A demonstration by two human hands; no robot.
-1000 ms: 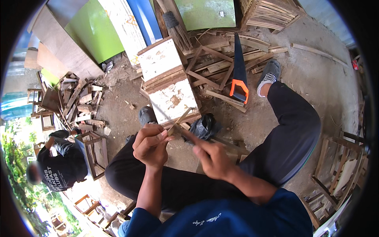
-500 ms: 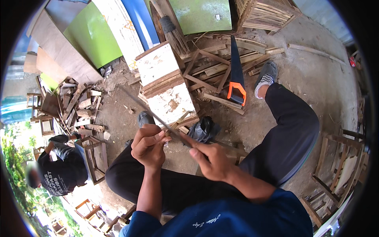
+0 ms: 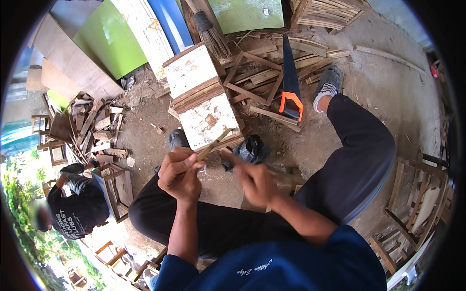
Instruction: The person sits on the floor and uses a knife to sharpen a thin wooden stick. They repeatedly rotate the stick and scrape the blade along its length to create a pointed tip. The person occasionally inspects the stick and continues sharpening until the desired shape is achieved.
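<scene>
A short, thin wooden stick (image 3: 214, 144) is pinched in my left hand (image 3: 180, 174), its free end pointing up and right over the stacked block. Just to the right, my right hand (image 3: 258, 185) hovers close by, apart from the left. Motion smears its fingers, so whether it grips anything cannot be made out. Beyond the hands stands a low, block-like stack of boards (image 3: 206, 121) with a scuffed white top and a brown wooden band across its middle. A handsaw (image 3: 291, 77) with a dark blade and orange handle leans to the right of it.
Wooden strips and a frame (image 3: 257, 80) lie behind the saw. A black plastic bag (image 3: 253, 149) sits by the stack. Scrap wood (image 3: 94, 126) is heaped left, near a seated person (image 3: 77, 208). A broom (image 3: 211, 35) and panels (image 3: 109, 41) stand at the back.
The long, thin dark strip that stretched across both hands toward the upper left no longer shows. The wooden stick now shows in my left hand. My right hand has shifted slightly and blurs.
</scene>
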